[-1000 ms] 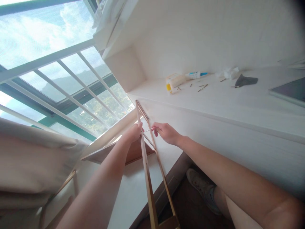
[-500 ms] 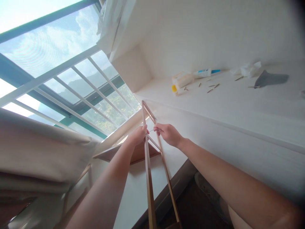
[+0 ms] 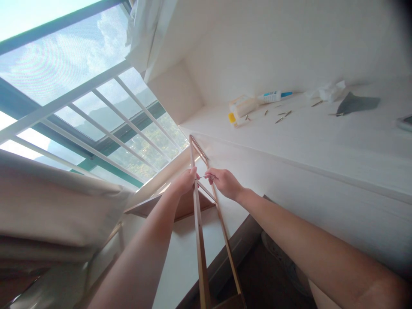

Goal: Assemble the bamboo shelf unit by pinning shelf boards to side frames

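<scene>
A thin wooden frame (image 3: 200,240) made of light slats stands tilted against the white desk front, its top corner near the desk edge. My left hand (image 3: 184,182) is closed round the frame's left slat. My right hand (image 3: 223,183) pinches a thin metal screw or pin (image 3: 202,177) that points at that slat, just beside my left fingers. A short cross slat runs between the two long slats right under both hands.
On the white desk top (image 3: 309,137) lie a glue tube (image 3: 273,96), a yellow-capped bottle (image 3: 241,109), several loose screws (image 3: 280,117), crumpled tissue (image 3: 328,91) and a grey cloth (image 3: 358,103). A barred window (image 3: 96,107) and a cushion (image 3: 54,206) are on the left. A wooden shelf (image 3: 174,206) lies behind the frame.
The view has shifted slightly. My right hand has moved the pin closer to the slat held by my left hand; the gap between the hands has narrowed.
</scene>
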The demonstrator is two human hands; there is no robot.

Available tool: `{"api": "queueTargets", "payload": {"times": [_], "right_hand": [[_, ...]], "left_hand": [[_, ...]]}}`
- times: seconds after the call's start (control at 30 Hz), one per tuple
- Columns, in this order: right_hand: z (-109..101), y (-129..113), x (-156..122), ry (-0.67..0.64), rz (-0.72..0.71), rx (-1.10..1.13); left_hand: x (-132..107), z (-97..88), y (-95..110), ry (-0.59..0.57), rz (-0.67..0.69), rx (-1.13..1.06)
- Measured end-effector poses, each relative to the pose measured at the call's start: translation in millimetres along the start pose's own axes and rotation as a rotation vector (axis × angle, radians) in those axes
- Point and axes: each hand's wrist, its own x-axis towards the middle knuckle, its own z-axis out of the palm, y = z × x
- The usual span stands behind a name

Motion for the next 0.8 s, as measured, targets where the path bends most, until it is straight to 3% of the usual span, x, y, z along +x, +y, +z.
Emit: {"api": "queueTargets", "payload": {"times": [0.8], "right_hand": [[3,6,-2,0.018,-0.041,0.169]], "left_hand": [[-7,-4.8,10,0.024,-0.048,0.045]]}}
